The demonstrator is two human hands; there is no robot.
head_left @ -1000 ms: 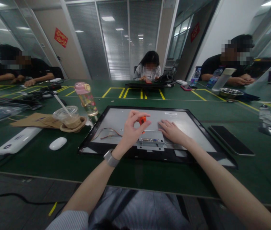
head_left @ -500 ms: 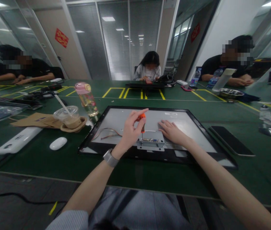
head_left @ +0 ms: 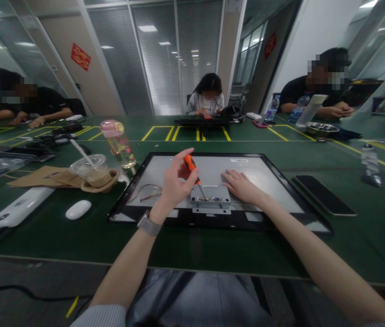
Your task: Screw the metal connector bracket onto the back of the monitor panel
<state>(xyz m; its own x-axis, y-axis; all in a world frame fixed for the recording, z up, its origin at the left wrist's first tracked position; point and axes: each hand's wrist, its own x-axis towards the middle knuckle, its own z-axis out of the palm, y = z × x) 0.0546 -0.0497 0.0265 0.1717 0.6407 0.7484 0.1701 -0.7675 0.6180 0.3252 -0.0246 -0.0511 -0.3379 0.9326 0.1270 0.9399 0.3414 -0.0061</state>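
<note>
Fingers of the left hand (head_left: 175, 181) are curled shut around an orange screwdriver (head_left: 188, 163). It is tilted so its thin tip reaches the little metal box (head_left: 216, 196). The right hand (head_left: 242, 186) lies open and flat on the big screen panel (head_left: 158, 170), holding nothing, likely to stop the panel sliding on the tabletop (head_left: 59, 231).

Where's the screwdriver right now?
The screwdriver is centre of the head view, in the left hand, tip on the bracket at the panel's near edge, left of the right hand.
</note>
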